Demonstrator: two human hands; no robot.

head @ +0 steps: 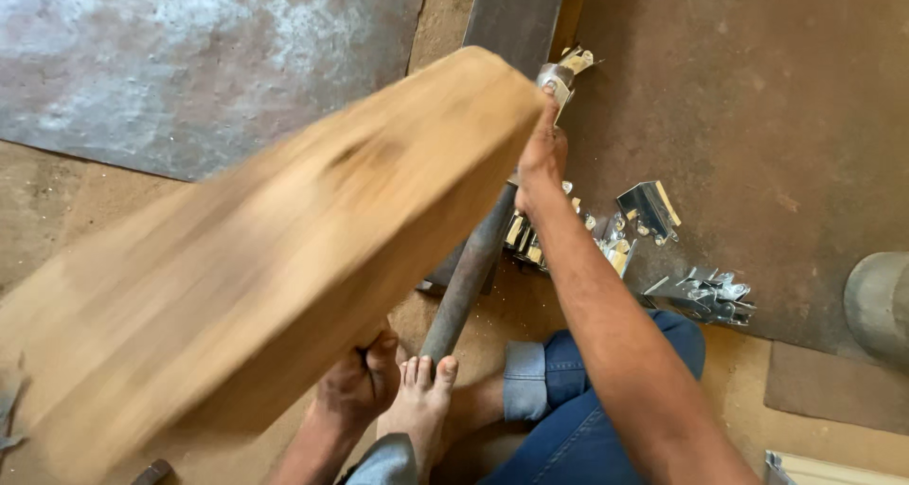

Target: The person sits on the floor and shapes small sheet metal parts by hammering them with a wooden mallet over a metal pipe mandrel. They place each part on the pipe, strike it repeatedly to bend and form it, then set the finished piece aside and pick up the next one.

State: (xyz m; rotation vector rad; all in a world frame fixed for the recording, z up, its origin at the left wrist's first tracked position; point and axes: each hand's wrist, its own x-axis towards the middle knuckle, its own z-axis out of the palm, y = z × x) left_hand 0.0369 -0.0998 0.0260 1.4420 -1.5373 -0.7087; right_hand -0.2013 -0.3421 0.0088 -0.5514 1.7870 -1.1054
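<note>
A broad, smooth-grained tan wooden plank [256, 258], blurred, fills the frame's left and centre; the left hand [358, 383] curls around its lower edge at bottom centre. The right hand [542, 155], upper centre, pinches a small shiny folded metal bracket [564, 72] against a dark round steel rod [469, 277]. More bright sheet-metal brackets [701, 296] lie on the dusty brown floor [757, 97] at right.

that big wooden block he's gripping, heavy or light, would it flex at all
The wooden block looks thick and solid, so probably stiff with no flex. It likely weighs a fair bit: it dwarfs the left hand gripping its lower edge. Its motion blur suggests one hand can swing it, though.
</note>
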